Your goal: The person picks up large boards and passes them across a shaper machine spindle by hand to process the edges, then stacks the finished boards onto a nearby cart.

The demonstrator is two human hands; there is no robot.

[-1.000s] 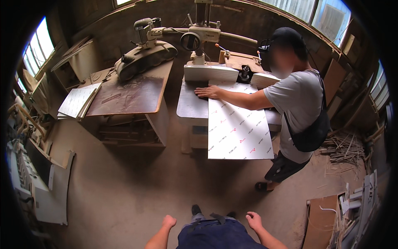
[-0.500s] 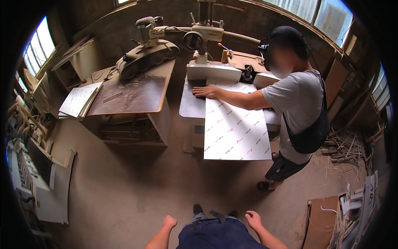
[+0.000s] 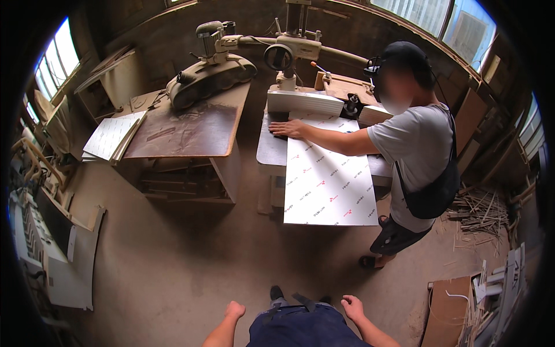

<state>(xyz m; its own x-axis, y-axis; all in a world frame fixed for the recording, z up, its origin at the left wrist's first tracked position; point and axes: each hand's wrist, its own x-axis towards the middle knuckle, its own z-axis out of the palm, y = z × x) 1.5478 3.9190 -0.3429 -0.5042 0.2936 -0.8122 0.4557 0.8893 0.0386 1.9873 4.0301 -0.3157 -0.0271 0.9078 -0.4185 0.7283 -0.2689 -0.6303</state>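
My left hand (image 3: 235,310) hangs low in front of me, its fingers curled in and nothing visible in it. On the other side of my dark blue apron (image 3: 303,328), my right hand (image 3: 352,307) is also loosely closed with nothing seen in it. Neither touches anything. Ahead of me, a white printed panel (image 3: 329,191) lies on a machine table (image 3: 270,151) and overhangs its near edge. A co-worker (image 3: 413,139) in a grey T-shirt stands at its right. The co-worker's hand (image 3: 287,129) presses down near the panel's far left part; the other hand is hidden.
Behind the panel stand a pale fence (image 3: 304,103) and a dark spindle (image 3: 352,105). At left, a brown-topped table (image 3: 191,136) carries a belt-type feeder unit (image 3: 208,81) and stacked white panels (image 3: 114,136). Wood offcuts (image 3: 480,211) and a brown board (image 3: 448,309) lie at right.
The panel and the co-worker's hand have slid slightly left relative to the fence and spindle. The view has shifted a little. My hands stay nearly where they were.
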